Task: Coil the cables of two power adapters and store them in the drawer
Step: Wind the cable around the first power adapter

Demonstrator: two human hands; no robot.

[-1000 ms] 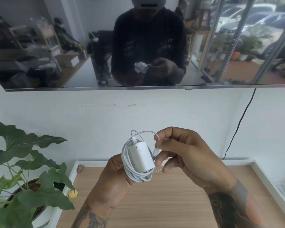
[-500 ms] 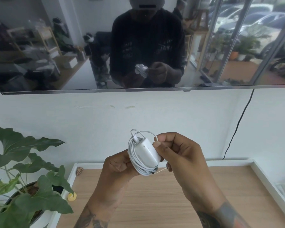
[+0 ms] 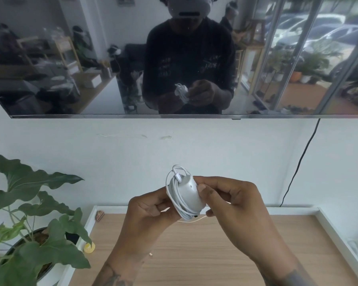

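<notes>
A white power adapter (image 3: 189,191) with its white cable (image 3: 177,200) wound in loops around it is held up in front of the wall, above the wooden cabinet top (image 3: 205,254). My left hand (image 3: 149,209) grips the bundle from the left and below. My right hand (image 3: 232,200) pinches the adapter's right side, thumb pressed on its face. A small loop of cable with the plug end sticks up at the top. No second adapter and no drawer are in view.
A potted plant (image 3: 35,223) with large leaves stands at the lower left. A dark wall screen (image 3: 174,58) hangs above, with a black cord (image 3: 302,157) running down the wall at right. A white raised rim (image 3: 335,230) borders the wooden top.
My right hand has moved from pinching the cable's free end beside the adapter to pressing on the adapter itself. The bundle has tilted and the hands have come closer together.
</notes>
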